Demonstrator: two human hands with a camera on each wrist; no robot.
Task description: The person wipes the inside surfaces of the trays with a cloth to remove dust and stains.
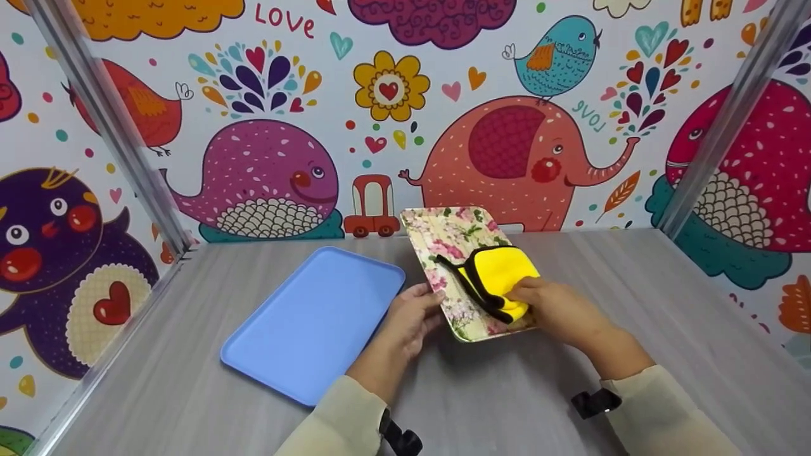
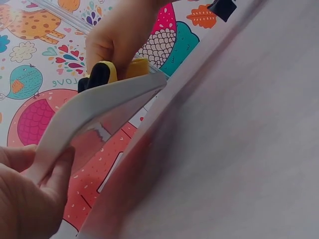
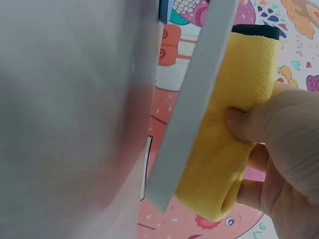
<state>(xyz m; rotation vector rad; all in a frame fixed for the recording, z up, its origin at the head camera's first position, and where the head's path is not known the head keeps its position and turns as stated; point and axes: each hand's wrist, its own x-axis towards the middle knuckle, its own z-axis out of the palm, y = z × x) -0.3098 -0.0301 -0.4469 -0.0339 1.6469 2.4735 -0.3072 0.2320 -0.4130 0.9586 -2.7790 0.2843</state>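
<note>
A floral tray (image 1: 437, 234) is held tilted above the table, its patterned face up in the head view. My left hand (image 1: 408, 320) grips its left edge; the left wrist view shows thumb and fingers (image 2: 62, 172) on either side of the rim. In my right hand (image 1: 564, 310) is a folded yellow cloth (image 1: 504, 272) with black edging, pressed against the tray's face. Thumb and fingers pinch the cloth (image 3: 224, 119) in the right wrist view. Part of the tray's surface is hidden beneath the cloth.
A blue tray (image 1: 310, 323) lies flat on the grey table (image 1: 177, 354), left of the hands. Behind the table stands a wall (image 1: 380, 145) with cartoon animals, and metal posts (image 1: 120, 133) rise at the corners. Dark straps (image 1: 595, 403) sit on both sleeves.
</note>
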